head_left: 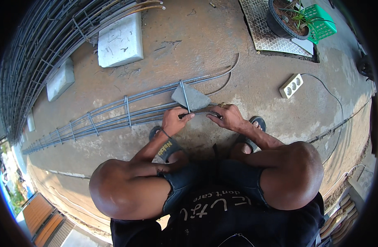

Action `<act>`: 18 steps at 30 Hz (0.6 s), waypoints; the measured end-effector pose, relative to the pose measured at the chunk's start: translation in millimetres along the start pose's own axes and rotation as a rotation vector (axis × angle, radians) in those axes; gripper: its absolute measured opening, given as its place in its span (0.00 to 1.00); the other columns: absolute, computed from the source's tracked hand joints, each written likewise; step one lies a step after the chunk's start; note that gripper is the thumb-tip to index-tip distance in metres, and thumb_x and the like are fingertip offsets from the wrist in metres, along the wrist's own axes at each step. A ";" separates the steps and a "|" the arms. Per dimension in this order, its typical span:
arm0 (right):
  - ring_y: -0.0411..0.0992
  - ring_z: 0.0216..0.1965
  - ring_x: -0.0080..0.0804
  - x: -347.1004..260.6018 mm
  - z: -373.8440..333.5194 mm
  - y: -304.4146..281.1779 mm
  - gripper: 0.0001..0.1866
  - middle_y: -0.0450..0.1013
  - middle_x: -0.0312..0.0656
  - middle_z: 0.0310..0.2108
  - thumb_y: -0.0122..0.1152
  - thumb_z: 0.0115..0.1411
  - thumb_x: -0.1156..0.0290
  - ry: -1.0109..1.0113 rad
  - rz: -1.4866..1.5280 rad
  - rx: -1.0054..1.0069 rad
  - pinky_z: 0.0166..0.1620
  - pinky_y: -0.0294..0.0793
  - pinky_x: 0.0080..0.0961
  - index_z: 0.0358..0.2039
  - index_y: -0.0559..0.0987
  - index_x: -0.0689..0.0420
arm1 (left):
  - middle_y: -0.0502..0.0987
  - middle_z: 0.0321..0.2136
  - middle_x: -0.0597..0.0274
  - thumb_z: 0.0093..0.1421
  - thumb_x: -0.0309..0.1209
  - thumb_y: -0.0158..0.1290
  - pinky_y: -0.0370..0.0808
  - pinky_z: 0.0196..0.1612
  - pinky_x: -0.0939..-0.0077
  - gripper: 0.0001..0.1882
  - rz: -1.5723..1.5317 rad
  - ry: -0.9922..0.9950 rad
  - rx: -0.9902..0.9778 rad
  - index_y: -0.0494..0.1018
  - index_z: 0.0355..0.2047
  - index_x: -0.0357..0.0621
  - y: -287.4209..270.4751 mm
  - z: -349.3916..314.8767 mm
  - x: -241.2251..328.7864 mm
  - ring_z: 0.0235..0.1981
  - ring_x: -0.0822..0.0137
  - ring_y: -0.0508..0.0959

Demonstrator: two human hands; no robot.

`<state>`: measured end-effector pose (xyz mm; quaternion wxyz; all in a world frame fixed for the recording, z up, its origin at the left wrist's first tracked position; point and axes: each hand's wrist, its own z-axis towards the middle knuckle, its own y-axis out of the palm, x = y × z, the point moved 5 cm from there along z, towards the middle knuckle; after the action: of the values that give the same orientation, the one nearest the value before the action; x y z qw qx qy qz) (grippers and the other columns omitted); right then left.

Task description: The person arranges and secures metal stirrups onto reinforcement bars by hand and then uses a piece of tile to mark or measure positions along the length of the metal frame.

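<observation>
A long, narrow rebar cage (127, 112) lies on the floor, running from the far left to a spot in front of my feet. Square stirrups cross its bars at intervals. Inside the near end, by the last stirrup (184, 95), rests a grey concrete piece (191, 98). My left hand (174, 121) is closed at the lower corner of that stirrup, around the lower bars; a small dark thing between its fingers is unclear. To the right, my right hand (231, 118) pinches the end of the lower bars. Two upper bar ends curve up and away beyond it.
A stack of mesh cages (44, 45) fills the upper left, beside white blocks (121, 43). At upper right are a potted plant (285, 22) and a green basket (319, 24) by a metal plate (265, 31). A power strip (291, 85) trails its cord rightward.
</observation>
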<state>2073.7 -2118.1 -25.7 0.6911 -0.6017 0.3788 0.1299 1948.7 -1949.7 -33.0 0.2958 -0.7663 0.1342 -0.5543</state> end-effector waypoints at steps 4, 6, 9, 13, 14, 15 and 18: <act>0.75 0.23 0.47 6.5 1.9 -7.1 0.18 0.75 0.48 0.21 0.62 0.56 0.55 0.067 0.016 -0.093 0.27 0.74 0.35 0.38 0.79 0.56 | 0.79 0.24 0.54 0.49 0.42 0.64 0.72 0.29 0.68 0.17 -0.088 -0.141 0.005 0.80 0.27 0.39 4.0 3.3 -2.1 0.25 0.55 0.79; 0.76 0.24 0.46 14.1 9.9 -14.4 0.20 0.75 0.49 0.22 0.61 0.57 0.53 0.158 0.140 -0.070 0.29 0.74 0.34 0.39 0.79 0.57 | 0.79 0.24 0.54 0.48 0.42 0.64 0.72 0.30 0.69 0.17 -0.093 -0.168 0.001 0.80 0.27 0.39 2.8 3.8 -1.2 0.25 0.57 0.79; 0.75 0.24 0.48 19.4 21.7 -29.3 0.22 0.74 0.51 0.20 0.59 0.58 0.51 0.233 0.177 0.036 0.29 0.73 0.38 0.37 0.78 0.60 | 0.79 0.24 0.54 0.48 0.42 0.64 0.72 0.30 0.69 0.17 -0.080 -0.208 -0.019 0.80 0.26 0.40 1.8 2.2 -3.1 0.25 0.57 0.79; 0.75 0.26 0.48 29.5 31.5 -35.4 0.21 0.75 0.53 0.24 0.59 0.58 0.53 0.295 0.231 0.036 0.31 0.73 0.37 0.37 0.78 0.61 | 0.79 0.24 0.55 0.48 0.43 0.64 0.72 0.30 0.69 0.17 -0.102 -0.252 -0.033 0.80 0.26 0.40 0.8 0.9 -2.9 0.25 0.57 0.79; 0.76 0.28 0.48 27.5 32.6 -36.0 0.20 0.76 0.53 0.26 0.60 0.57 0.55 0.286 0.216 0.016 0.33 0.73 0.36 0.37 0.78 0.61 | 0.79 0.24 0.55 0.49 0.43 0.64 0.72 0.30 0.68 0.17 -0.105 -0.270 -0.059 0.80 0.27 0.40 1.2 0.7 -3.9 0.25 0.57 0.79; 0.76 0.28 0.48 25.5 32.5 -35.6 0.20 0.76 0.53 0.26 0.60 0.57 0.55 0.271 0.227 0.009 0.33 0.73 0.36 0.37 0.78 0.61 | 0.79 0.24 0.55 0.49 0.43 0.64 0.72 0.30 0.68 0.17 -0.097 -0.282 -0.047 0.80 0.27 0.40 0.4 1.0 -4.4 0.25 0.57 0.79; 0.75 0.34 0.49 24.7 29.9 -29.6 0.20 0.75 0.51 0.32 0.64 0.54 0.57 0.346 0.206 -0.106 0.38 0.73 0.39 0.41 0.77 0.59 | 0.79 0.24 0.56 0.49 0.46 0.63 0.72 0.31 0.68 0.19 -0.059 -0.244 -0.063 0.80 0.27 0.42 2.7 2.7 -3.9 0.25 0.57 0.79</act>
<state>2120.3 -2104.3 -21.1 0.5662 -0.6088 0.5438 0.1145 1950.1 -1948.9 -38.2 0.2695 -0.8405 0.0918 -0.4610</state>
